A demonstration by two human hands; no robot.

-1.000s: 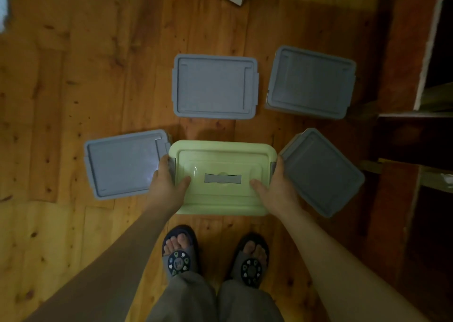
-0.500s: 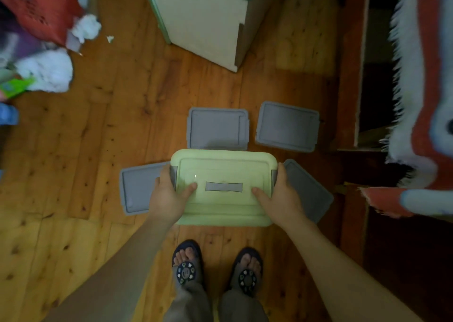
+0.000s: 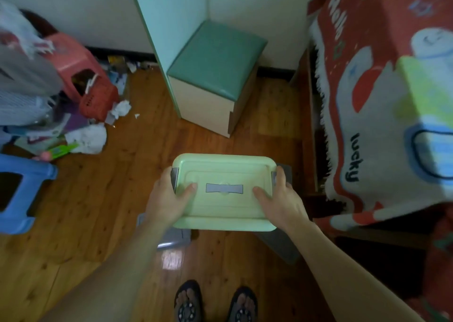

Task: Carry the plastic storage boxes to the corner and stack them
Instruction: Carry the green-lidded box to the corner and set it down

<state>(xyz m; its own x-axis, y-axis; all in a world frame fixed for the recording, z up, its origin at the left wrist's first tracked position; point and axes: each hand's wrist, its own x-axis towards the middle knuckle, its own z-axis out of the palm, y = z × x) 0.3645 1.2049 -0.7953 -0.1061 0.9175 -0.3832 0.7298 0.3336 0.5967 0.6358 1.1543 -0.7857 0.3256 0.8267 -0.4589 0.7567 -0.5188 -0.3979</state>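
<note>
- My left hand (image 3: 169, 199) and right hand (image 3: 279, 199) grip the green box (image 3: 225, 206) by its ends, lifted clear of the floor (image 3: 98, 199).
- Grey boxes (image 3: 174, 238) lie below it; none stacked, so most remains, I judge.

The pale green storage box (image 3: 224, 194) between the fingers (image 3: 188, 189) looks like smooth plastic with a soft sheen. Below them, the floor (image 3: 98, 199) is varnished knotty wood, glossy enough to reflect light. Beyond the fingers, the seat cushion (image 3: 215, 59) seems matt vinyl; the fringed blanket (image 3: 367, 101) to their right is woven cloth.
</note>
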